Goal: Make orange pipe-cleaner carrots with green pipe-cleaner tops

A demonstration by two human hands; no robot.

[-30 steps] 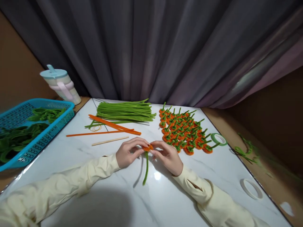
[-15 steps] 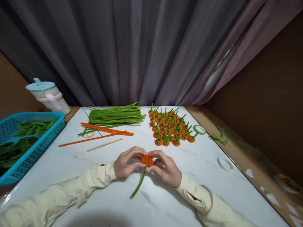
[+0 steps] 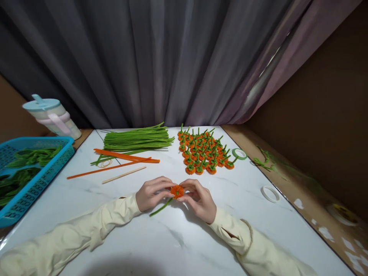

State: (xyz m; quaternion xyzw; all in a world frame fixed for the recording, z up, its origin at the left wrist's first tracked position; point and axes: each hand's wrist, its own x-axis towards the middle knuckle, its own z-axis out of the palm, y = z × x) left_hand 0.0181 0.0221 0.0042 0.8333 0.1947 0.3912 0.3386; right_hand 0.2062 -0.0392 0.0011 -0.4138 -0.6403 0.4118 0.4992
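An orange pipe-cleaner flower (image 3: pixel 177 191) with a green centre is pinched between both hands above the white marbled table (image 3: pixel 184 245). Its green stem (image 3: pixel 161 207) slants down to the left, under the left fingers. My left hand (image 3: pixel 153 193) is closed on the flower's left side, thumb below and fingers above. From the right, my right hand (image 3: pixel 199 199) grips the opposite edge with thumb and fingertips. Beyond the hands stand several finished orange flowers (image 3: pixel 201 149), face down with short green stems pointing up.
Green pipe cleaners (image 3: pixel 138 138) lie in a bundle at the back, near orange pipe cleaners (image 3: pixel 126 156) and a wooden stick (image 3: pixel 124 174). Left are a blue basket (image 3: pixel 57 172) of green pieces and a cup (image 3: pixel 54 115). Green tape (image 3: pixel 239 154) and a white ring (image 3: pixel 270 194) lie right.
The flower has turned in my fingers, so its stem has swung from pointing steeply down to slanting left. Both hands still hold it. The whole view has shifted slightly.
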